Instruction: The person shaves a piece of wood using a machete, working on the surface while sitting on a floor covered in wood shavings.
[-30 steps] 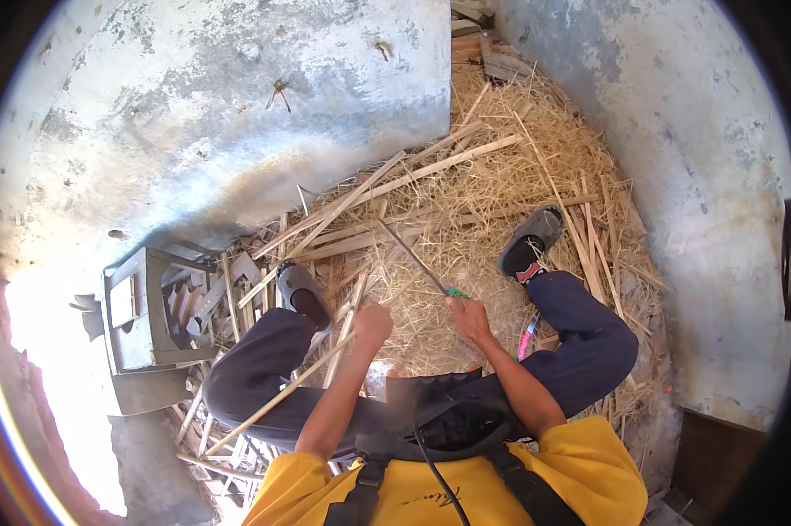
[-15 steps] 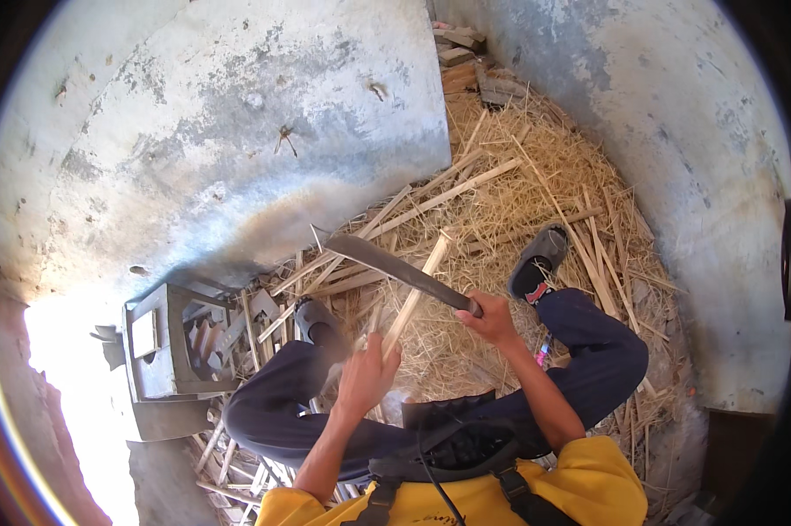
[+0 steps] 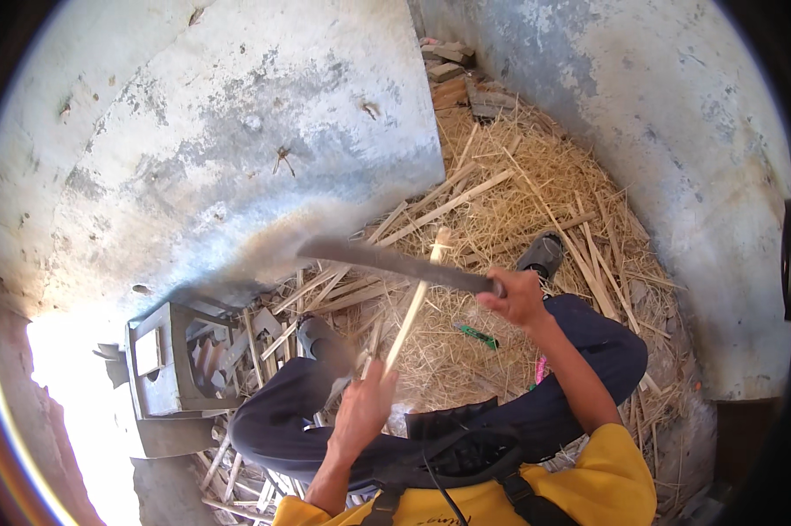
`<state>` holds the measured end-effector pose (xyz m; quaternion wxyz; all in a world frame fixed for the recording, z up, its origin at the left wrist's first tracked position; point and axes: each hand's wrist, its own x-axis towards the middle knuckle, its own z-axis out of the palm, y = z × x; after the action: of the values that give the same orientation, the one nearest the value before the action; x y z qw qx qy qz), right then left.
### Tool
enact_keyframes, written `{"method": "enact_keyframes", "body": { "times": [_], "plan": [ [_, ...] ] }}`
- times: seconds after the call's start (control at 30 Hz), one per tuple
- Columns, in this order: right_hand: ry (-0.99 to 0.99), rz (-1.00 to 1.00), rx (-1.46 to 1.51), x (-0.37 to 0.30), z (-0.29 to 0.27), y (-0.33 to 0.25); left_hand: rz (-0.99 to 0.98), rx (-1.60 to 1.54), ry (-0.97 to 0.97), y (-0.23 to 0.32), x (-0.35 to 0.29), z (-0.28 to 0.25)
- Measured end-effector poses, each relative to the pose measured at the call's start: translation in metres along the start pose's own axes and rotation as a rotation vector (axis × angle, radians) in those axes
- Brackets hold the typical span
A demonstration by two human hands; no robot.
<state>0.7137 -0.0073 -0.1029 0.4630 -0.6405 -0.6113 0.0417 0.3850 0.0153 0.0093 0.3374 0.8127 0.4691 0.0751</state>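
Head view: right hand [image 3: 518, 298] grips the machete [image 3: 402, 264], blade crossing the stick [image 3: 406, 329] — contact unclear. Left hand [image 3: 363, 408] grips stick's near part — a glancing blade could slide near, cutting that hand.

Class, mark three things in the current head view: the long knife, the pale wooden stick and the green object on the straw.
Long knife [image 3: 387, 260]: head view, middle of its blade.
Pale wooden stick [image 3: 407, 328]: head view, middle of its shaft.
Green object [image 3: 478, 336]: head view, around its middle.
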Motion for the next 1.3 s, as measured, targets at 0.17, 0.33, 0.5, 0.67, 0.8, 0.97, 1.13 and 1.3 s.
{"method": "enact_keyframes", "body": {
  "times": [0.17,0.33,0.5,0.67,0.8,0.97,1.13,1.3],
  "plan": [
    [-0.076,0.008,-0.051,0.010,-0.001,-0.028,-0.032,0.024,0.024,-0.010,0.003,0.006],
    [-0.109,0.093,-0.061,0.018,-0.015,-0.005,-0.006,0.103,0.057,-0.004,0.001,0.000],
    [-0.130,-0.057,-0.121,0.003,0.004,-0.041,0.029,0.065,0.096,-0.004,0.005,0.001],
    [0.008,0.094,-0.022,0.012,-0.006,-0.013,-0.043,0.077,0.073,-0.001,0.005,-0.008],
    [-0.045,0.017,-0.184,0.011,-0.001,-0.039,0.015,0.045,0.098,-0.004,0.007,-0.004],
    [-0.032,-0.061,-0.188,0.017,-0.014,-0.017,-0.044,0.065,0.040,-0.003,0.003,-0.009],
    [-0.134,-0.159,-0.191,0.008,0.008,-0.058,0.022,0.066,0.073,-0.008,-0.001,-0.003],
    [-0.028,-0.021,-0.261,0.032,-0.010,-0.019,0.025,0.082,0.083,-0.011,0.000,-0.011]
  ]
}}
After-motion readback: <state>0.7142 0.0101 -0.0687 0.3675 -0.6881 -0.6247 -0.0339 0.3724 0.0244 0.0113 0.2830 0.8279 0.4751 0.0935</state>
